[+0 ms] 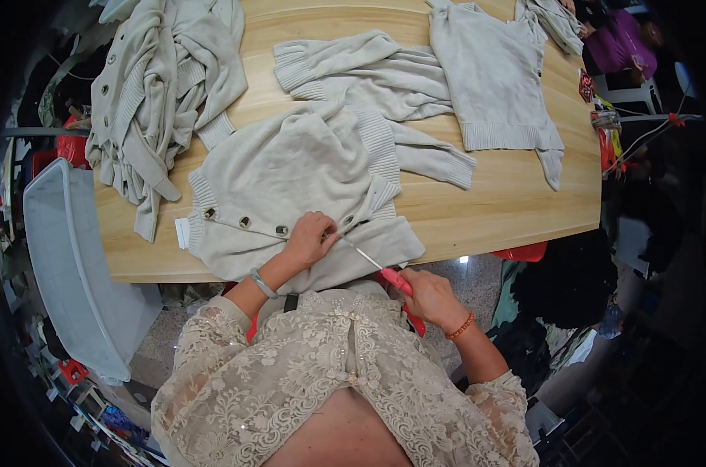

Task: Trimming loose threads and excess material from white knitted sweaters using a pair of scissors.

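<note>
A cream knitted cardigan [290, 171] with round dark buttons lies on the wooden table [508, 202], its hem hanging over the near edge. My left hand [310, 240] pinches the button band beside the row of buttons. My right hand [431, 300] grips red-handled scissors [380, 268]; their thin metal blades reach up to the fabric right at my left fingers. A jade-coloured bangle is on my left wrist and an orange bead bracelet on my right.
A heap of similar cream cardigans [158, 86] sits at the table's far left. Two more lie spread at the back [368, 74] and right [497, 74]. A grey plastic bin [65, 257] stands left of the table. A person in purple [617, 43] sits at the far right.
</note>
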Motion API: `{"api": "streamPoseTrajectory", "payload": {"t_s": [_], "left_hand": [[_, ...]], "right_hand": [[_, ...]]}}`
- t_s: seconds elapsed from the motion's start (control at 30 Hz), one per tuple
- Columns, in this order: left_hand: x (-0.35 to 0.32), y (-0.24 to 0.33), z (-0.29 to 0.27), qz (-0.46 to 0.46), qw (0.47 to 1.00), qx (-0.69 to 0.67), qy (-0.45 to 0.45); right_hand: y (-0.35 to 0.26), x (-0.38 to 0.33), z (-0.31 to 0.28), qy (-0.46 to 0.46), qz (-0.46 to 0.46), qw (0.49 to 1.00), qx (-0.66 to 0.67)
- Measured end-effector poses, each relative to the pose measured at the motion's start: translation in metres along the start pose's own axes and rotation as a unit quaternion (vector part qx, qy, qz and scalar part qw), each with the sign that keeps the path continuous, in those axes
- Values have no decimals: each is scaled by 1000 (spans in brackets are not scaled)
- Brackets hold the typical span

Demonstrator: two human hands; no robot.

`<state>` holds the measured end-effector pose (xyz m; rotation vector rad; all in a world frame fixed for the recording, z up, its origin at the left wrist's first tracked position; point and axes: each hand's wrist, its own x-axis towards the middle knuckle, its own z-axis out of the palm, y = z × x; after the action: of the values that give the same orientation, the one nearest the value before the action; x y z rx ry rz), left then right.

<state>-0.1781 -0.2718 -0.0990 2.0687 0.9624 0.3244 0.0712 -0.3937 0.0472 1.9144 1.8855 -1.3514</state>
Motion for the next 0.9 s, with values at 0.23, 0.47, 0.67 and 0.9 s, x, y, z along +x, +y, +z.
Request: {"api": "streamPoseTrajectory", "payload": {"t_s": [0.23,0.47,0.67,0.9], "left_hand": [[37,19,36,-67,990,-104,67],[29,17,39,76,995,-43,47],[28,5,40,158,987,-30,23],[44,10,40,98,995,-9,-36]], "right_hand": [[8,-8,7,140,21,988,61],[18,-24,11,70,70,995,31],[27,-34,10,45,65,997,26],[29,-34,12,88,67,991,80]]}}
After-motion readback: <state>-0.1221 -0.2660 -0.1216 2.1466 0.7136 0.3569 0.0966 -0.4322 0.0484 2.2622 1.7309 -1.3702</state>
